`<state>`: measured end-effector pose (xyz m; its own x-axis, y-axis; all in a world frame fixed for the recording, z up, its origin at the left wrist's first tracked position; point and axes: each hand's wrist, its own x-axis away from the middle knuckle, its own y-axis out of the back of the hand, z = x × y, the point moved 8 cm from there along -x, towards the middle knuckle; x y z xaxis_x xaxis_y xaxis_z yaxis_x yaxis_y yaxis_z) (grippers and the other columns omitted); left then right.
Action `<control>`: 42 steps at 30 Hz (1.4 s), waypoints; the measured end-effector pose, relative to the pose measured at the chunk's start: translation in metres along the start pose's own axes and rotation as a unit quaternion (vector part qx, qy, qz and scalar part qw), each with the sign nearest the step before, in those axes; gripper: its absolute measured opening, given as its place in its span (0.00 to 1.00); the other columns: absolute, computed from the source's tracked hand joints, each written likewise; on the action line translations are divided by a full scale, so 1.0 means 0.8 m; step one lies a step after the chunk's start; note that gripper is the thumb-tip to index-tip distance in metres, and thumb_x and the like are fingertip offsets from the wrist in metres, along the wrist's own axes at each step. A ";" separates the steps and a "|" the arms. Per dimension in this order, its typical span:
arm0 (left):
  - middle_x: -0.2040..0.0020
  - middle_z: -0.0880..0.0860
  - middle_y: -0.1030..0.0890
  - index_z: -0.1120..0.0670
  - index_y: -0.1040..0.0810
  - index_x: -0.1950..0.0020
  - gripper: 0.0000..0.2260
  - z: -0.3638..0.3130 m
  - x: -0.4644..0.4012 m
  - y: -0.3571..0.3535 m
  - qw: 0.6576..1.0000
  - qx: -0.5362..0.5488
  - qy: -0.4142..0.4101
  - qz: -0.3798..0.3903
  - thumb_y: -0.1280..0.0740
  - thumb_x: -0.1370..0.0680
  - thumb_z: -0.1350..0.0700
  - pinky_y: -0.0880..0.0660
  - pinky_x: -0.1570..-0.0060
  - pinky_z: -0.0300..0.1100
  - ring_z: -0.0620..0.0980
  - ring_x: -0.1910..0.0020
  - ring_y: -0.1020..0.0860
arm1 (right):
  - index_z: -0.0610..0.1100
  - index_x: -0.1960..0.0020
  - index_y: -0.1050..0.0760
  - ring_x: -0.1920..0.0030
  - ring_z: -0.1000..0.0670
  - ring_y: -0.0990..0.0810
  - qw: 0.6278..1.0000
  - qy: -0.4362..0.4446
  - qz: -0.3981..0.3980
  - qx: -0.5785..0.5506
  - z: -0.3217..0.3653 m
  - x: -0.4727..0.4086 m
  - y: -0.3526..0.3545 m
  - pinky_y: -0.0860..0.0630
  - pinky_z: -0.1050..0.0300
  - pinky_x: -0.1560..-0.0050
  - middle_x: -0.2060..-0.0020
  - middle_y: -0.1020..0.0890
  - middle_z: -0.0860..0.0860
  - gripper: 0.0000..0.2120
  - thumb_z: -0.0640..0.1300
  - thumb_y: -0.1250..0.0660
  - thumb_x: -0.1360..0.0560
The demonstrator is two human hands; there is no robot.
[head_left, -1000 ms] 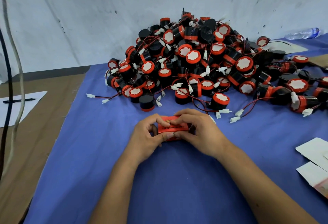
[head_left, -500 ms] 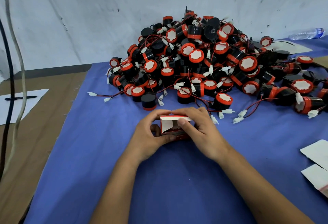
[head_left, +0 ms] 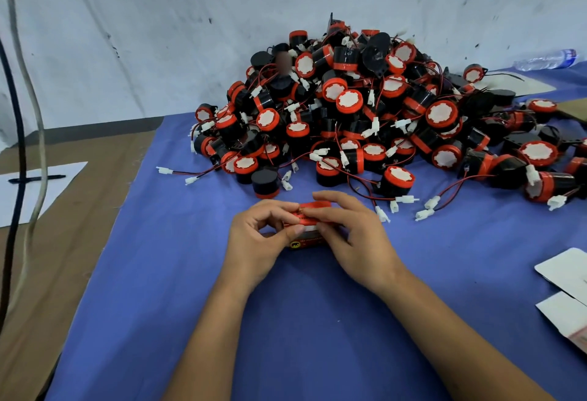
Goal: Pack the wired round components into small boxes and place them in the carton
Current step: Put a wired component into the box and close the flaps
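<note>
Pinching small red box (head_left: 306, 232) between left hand (head_left: 257, 238) and right hand (head_left: 352, 235), fingers curled round it, apparently tucking its flap shut; pile of wired round components (head_left: 365, 114) behind.

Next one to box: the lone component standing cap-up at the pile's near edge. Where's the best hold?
Probably pinch the black round body from above, across its sides just below the red-rimmed cap. It stands upright and clear on the near side; avoid its thin red wire.
</note>
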<state>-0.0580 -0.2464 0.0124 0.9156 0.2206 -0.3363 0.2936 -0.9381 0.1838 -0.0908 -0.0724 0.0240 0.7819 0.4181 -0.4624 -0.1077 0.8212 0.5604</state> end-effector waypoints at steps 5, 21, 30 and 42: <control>0.49 0.42 0.13 0.51 0.12 0.57 0.07 -0.014 0.003 -0.002 0.994 -0.091 -0.058 -0.024 0.20 0.28 0.63 0.18 0.50 0.45 0.45 0.46 0.16 | 0.43 0.49 0.13 0.38 0.58 0.20 0.996 -0.020 -0.067 -0.058 -0.009 0.003 0.015 0.19 0.55 0.41 0.45 0.15 0.53 0.07 0.34 0.26 0.24; 0.53 0.47 0.17 0.56 0.12 0.55 0.06 -0.038 0.013 -0.011 0.970 -0.189 -0.144 -0.047 0.21 0.27 0.66 0.22 0.54 0.33 0.42 0.51 0.18 | 0.44 0.42 0.14 0.33 0.50 0.22 0.998 -0.015 -0.060 0.023 -0.001 0.006 0.015 0.28 0.68 0.34 0.35 0.19 0.46 0.11 0.36 0.27 0.22; 0.50 0.47 0.18 0.57 0.13 0.53 0.06 -0.042 0.022 -0.016 0.958 -0.216 -0.179 -0.051 0.22 0.26 0.65 0.23 0.53 0.29 0.42 0.50 0.18 | 0.36 0.36 0.19 0.25 0.38 0.30 0.986 0.039 -0.037 0.160 0.016 0.018 -0.007 0.29 0.47 0.30 0.33 0.21 0.40 0.15 0.30 0.31 0.22; 0.33 0.56 0.19 0.58 0.17 0.51 0.07 -0.035 0.021 -0.031 0.932 -0.308 -0.188 -0.024 0.22 0.26 0.63 0.28 0.34 0.42 0.53 0.33 0.23 | 0.35 0.30 0.23 0.25 0.37 0.29 0.961 0.032 0.028 0.274 0.020 0.025 -0.020 0.22 0.43 0.34 0.31 0.22 0.39 0.22 0.31 0.29 0.24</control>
<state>-0.0425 -0.2123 0.0279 0.7697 0.0412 -0.6371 0.5407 -0.5727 0.6162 -0.0637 -0.0838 0.0171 0.7437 0.4921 -0.4525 0.2043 0.4772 0.8547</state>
